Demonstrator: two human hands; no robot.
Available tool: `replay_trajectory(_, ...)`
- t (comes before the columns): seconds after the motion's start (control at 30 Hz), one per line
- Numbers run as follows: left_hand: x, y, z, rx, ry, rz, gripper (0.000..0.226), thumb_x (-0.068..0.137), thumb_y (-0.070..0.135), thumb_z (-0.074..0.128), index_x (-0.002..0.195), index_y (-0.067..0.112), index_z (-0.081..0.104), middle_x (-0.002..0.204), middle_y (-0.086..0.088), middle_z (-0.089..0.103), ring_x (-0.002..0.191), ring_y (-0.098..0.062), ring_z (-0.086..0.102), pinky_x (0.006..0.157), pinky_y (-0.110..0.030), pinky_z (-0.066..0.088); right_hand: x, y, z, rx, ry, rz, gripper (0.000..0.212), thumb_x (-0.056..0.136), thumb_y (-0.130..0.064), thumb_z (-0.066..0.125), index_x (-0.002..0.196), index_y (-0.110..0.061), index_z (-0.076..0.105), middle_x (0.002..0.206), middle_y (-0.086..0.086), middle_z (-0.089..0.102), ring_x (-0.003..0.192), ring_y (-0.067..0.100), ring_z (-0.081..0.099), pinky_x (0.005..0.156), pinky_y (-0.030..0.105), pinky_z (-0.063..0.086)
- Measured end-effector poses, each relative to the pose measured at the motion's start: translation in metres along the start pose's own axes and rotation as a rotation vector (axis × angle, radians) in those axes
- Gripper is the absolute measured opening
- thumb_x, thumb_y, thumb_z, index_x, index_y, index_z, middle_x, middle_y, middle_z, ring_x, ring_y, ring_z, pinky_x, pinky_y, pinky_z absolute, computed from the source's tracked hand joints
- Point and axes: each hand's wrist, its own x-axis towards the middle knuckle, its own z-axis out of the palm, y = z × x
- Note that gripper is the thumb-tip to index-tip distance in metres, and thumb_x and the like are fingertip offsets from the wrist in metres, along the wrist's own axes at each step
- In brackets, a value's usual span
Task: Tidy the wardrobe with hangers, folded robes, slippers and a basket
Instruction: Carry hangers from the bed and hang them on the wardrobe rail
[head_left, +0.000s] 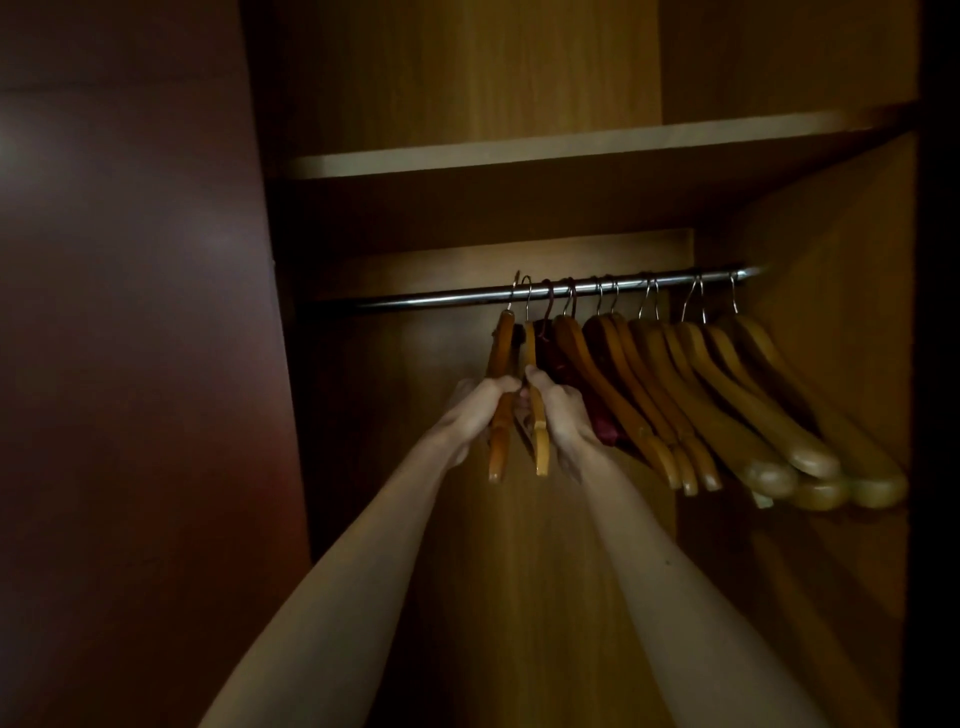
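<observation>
A metal rail crosses the open wardrobe, with several wooden hangers on it. My left hand grips the leftmost hanger by its arm. My right hand grips the hanger beside it. Both hooks sit on the rail. A dark red padded hanger hangs just right of my right hand. Several more wooden hangers crowd the rail's right part. No robes, slippers or basket are in view.
A wooden shelf runs above the rail. The dark red wardrobe door stands open on the left. The right side wall is close to the last hangers. The rail's left part holds nothing.
</observation>
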Motion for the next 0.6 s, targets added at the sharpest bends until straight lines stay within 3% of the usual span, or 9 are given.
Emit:
replay_trajectory(0.17,0.008,-0.005,0.009,-0.037,-0.043,-0.017,0.034,0.094,0.041,0.055,0.093,0.017,0.078,0.08,0.004,0.075,0.078,-0.013,0.066,0.077,-0.031,0.05,0.008,0.009,-0.009,-0.007,0.034,0.011,0.04,0.097,-0.049,0.054,0.092,-0.013,0.072,0.071,-0.005,0.075,0.084,0.019,0.07,0.091,0.04,0.052)
replay_trajectory(0.27,0.005,-0.011,0.019,-0.06,-0.024,-0.02,0.034,0.095,0.043,0.054,0.093,0.018,0.078,0.083,0.003,0.076,0.08,-0.012,0.069,0.074,-0.029,0.05,0.007,0.012,-0.016,0.019,0.025,0.034,0.042,0.097,-0.047,0.054,0.102,-0.011,0.074,0.086,-0.001,0.078,0.087,0.014,0.071,0.086,0.034,0.052)
replay_trajectory(0.4,0.002,-0.03,0.031,-0.061,0.002,-0.049,0.047,0.092,0.058,0.056,0.091,0.017,0.078,0.086,-0.002,0.078,0.089,-0.017,0.073,0.088,-0.033,0.055,-0.009,0.022,-0.022,-0.002,0.022,0.044,0.036,0.099,-0.051,0.049,0.107,-0.025,0.072,0.097,-0.003,0.074,0.095,0.011,0.065,0.088,0.027,0.044)
replay_trajectory(0.5,-0.01,-0.049,0.047,-0.112,0.179,-0.013,0.053,0.094,0.061,0.052,0.09,0.014,0.076,0.08,-0.001,0.077,0.079,-0.01,0.072,0.078,-0.026,0.051,-0.031,0.047,-0.03,0.017,0.071,0.09,0.034,0.099,-0.054,0.046,0.115,-0.03,0.062,0.096,-0.009,0.064,0.091,0.008,0.057,0.087,0.031,0.042)
replay_trajectory(0.6,-0.028,-0.089,0.074,-0.259,0.463,0.028,0.046,0.1,0.053,0.045,0.09,0.016,0.069,0.095,-0.007,0.074,0.092,-0.013,0.07,0.086,-0.032,0.051,-0.057,0.087,-0.05,-0.005,0.103,0.122,0.031,0.102,-0.047,0.047,0.105,-0.023,0.067,0.079,-0.003,0.056,0.066,0.008,0.051,0.062,0.025,0.041)
